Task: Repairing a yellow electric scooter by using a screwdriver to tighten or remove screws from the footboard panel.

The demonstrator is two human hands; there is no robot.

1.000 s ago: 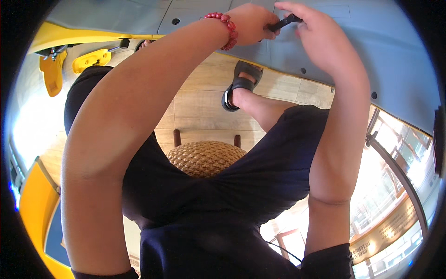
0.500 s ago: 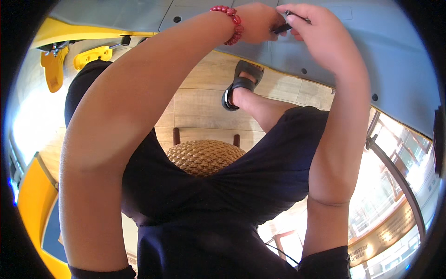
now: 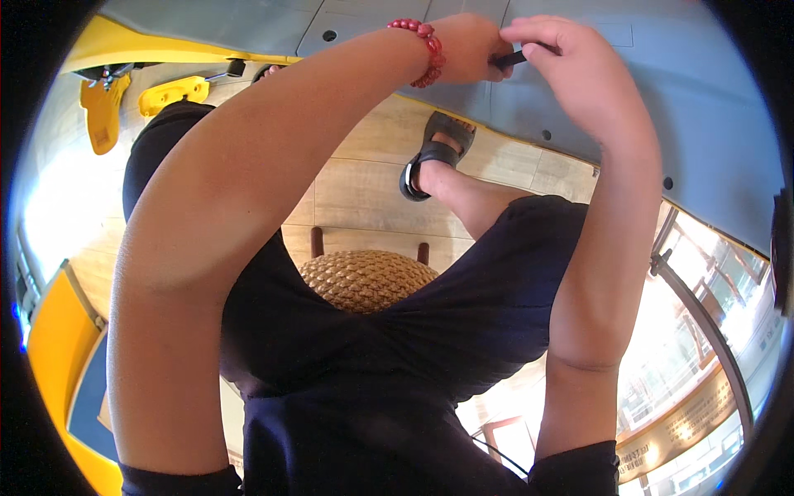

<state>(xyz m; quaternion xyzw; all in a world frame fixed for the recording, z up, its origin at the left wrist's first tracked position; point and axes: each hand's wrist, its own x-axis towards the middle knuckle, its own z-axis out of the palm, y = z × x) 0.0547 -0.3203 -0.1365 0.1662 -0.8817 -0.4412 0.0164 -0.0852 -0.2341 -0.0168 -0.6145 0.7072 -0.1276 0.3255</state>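
Note:
At the far edge of the view my left hand (image 3: pixel 471 48), wearing a red bead bracelet (image 3: pixel 429 48) at the wrist, is closed round one end of a short, slim black stick-like object (image 3: pixel 514 58). My right hand (image 3: pixel 575 56) pinches the other end between thumb and fingers, so the object spans the small gap between both hands. Its exact kind does not show, and both its ends are hidden in the fingers. Both hands are over a blue-grey tabletop (image 3: pixel 686 91).
Yellow trim (image 3: pixel 91 50) edges the table, which has dark round holes. Below are a woven stool seat (image 3: pixel 364 279), a sandalled foot (image 3: pixel 438 153) and yellow footrest-like parts (image 3: pixel 104 116). A yellow and blue panel (image 3: pixel 62 331) stands at the left, a dark curved rail (image 3: pixel 703 318) at the right.
The view has shifted slightly. My right fingers have moved on the black object, and a small shiny dark piece seen near their tips earlier no longer shows.

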